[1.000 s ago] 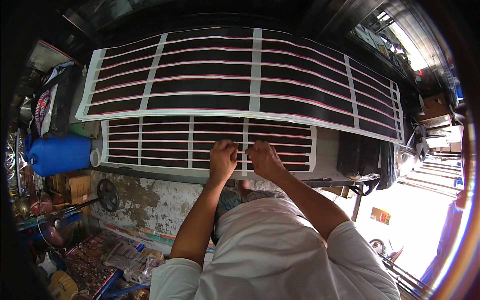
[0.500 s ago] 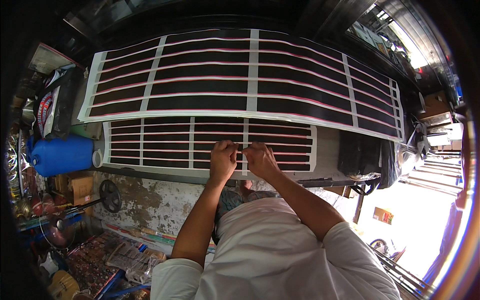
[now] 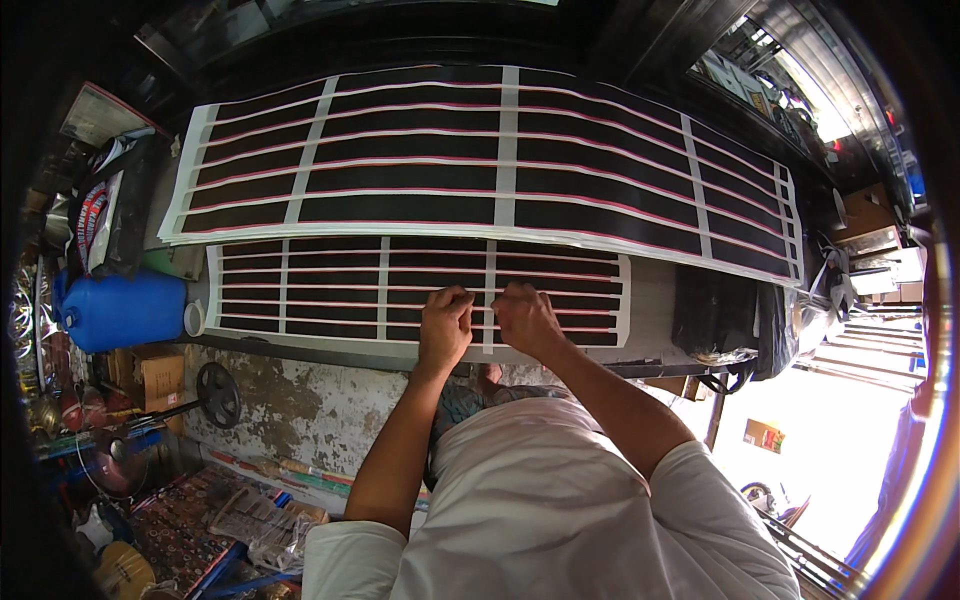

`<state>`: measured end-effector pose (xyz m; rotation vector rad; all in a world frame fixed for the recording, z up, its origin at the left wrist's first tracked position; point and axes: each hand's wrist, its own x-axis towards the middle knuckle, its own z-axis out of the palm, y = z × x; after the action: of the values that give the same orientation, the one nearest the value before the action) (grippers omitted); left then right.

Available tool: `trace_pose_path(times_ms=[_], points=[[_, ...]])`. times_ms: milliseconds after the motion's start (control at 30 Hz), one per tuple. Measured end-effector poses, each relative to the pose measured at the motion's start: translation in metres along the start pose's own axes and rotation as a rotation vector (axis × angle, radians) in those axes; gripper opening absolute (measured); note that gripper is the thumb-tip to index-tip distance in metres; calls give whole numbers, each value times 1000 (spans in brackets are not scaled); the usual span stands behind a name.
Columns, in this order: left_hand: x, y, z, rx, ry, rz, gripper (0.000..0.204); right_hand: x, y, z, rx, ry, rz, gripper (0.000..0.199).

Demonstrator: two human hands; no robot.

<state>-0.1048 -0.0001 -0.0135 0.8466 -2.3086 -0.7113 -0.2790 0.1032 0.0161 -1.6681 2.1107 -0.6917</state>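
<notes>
A smaller black sheet [image 3: 335, 305] with pale bands and thin red lines lies flat on the grey table. My left hand [image 3: 446, 325] is over its near half with thumb and fingers pinched together. Close to the right of it, my right hand [image 3: 528, 320] is also closed, its fingers curled in. Between the two hands runs a pale upright strip [image 3: 489, 335], whose lower end reaches past the sheet's near edge. Whatever the fingertips hold is too small or hidden to make out.
Beyond the sheet lies a larger stack of similar black banded sheets [image 3: 400, 185], overlapping its far edge. A blue plastic container [image 3: 125, 310] stands at the left. Black plastic bags [image 3: 715, 310] sit at the right end of the grey table [image 3: 655, 295].
My right hand has shifted slightly to the right, so the gap between my fingertips is a little wider. Both hands stay closed over the smaller sheet.
</notes>
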Motion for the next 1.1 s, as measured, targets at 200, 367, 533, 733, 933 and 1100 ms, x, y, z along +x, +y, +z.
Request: trace_pose_path(times_ms=[200,367,533,733,933,1100], points=[[-4,-6,7,-9,37,15,30,20,-6,0,-43,10,-9,26],[-1,-2,4,-9,-5,-26,24,30,-7,9,-160,-70,-42,31],[1,1,0,15,-34,-21,23,29,-9,7,-307,-101,-35,29],[0,-2,-1,-34,-28,-22,22,21,-2,-10,-178,-76,50,22],[-3,-19,-46,-71,15,-333,26,-49,109,-39,-29,425,317,18],[-4,-80,-84,410,37,-226,42,-68,164,-67,-170,483,615,30]])
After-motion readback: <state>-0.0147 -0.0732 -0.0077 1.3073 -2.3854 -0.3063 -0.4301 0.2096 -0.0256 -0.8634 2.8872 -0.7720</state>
